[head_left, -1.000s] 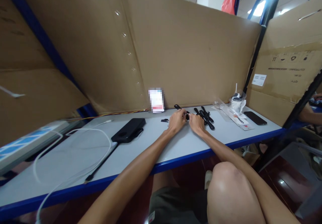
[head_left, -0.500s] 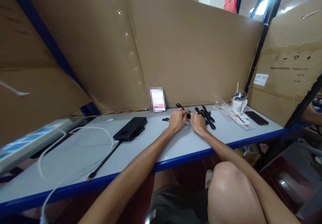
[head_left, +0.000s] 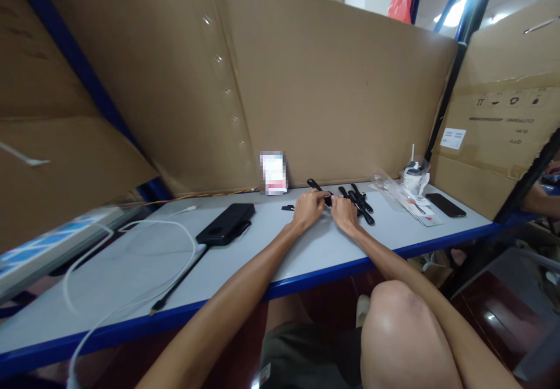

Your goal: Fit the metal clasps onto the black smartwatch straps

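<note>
Both hands meet over the grey tabletop. My left hand (head_left: 308, 207) is closed, its fingertips pinching a small black part (head_left: 328, 201) at the end nearest my right hand. My right hand (head_left: 344, 210) is closed on the same part from the other side. A black handle (head_left: 312, 184) with a rounded end sticks out behind my left hand and seems to belong to the piece being held; my fingers hide the join. Just right of my right hand lies a pile of several black-handled tools (head_left: 364, 203). A small flat black piece (head_left: 287, 207) rests left of my left hand.
A black power bank (head_left: 226, 224) with cables lies to the left, near a white power strip (head_left: 56, 243). An upright blurred card or screen (head_left: 274, 173) leans on the cardboard. Plastic packets (head_left: 406, 202), a bagged cup (head_left: 413, 179) and a phone (head_left: 445, 204) sit right.
Both hands stay in almost the same place, with only slight finger movement around the small black part. The view has shifted very slightly.
</note>
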Demonstrator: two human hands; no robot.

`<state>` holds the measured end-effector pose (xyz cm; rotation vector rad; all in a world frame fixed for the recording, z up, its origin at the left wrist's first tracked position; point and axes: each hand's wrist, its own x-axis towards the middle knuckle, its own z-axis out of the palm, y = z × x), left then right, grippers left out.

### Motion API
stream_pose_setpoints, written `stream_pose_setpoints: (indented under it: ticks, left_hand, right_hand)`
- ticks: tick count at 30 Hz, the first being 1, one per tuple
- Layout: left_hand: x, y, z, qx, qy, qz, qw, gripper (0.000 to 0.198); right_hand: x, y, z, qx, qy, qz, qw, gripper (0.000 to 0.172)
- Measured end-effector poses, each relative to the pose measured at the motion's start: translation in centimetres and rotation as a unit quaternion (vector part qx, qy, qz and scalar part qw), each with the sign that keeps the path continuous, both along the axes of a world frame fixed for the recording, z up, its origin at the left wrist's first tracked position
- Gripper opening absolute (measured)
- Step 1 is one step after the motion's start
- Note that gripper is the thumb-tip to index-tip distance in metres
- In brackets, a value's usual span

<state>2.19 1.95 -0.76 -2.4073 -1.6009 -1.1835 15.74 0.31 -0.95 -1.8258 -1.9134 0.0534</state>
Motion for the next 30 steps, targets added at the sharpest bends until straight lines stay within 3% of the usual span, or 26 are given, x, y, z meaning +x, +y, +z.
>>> stream_pose_setpoints:
  ticks: [10, 17, 22, 30]
  left_hand:
    - [0.23, -0.59, 0.48, -0.010, -0.009, -0.003, 1.000, 0.038]
    - [0.00, -0.32, 0.38, -0.022, -0.018, 0.044, 0.999, 0.039]
    - [0.22, -0.30, 0.43, -0.016, -0.001, -0.007, 1.000, 0.041]
    - [0.25, -0.51, 0.46, -0.028, -0.002, -0.005, 1.000, 0.039]
  right_hand:
    - [-0.02, -0.05, -0.02, 0.008, 0.001, 0.008, 1.000, 0.051]
    - [-0.02, 0.12, -0.13, 0.006, 0.014, 0.008, 1.000, 0.050]
    - [-0.01, -0.01, -0.09, 0.014, 0.002, 0.009, 1.000, 0.050]
    - [0.06, 0.53, -0.50, 0.016, 0.007, 0.004, 1.000, 0.050]
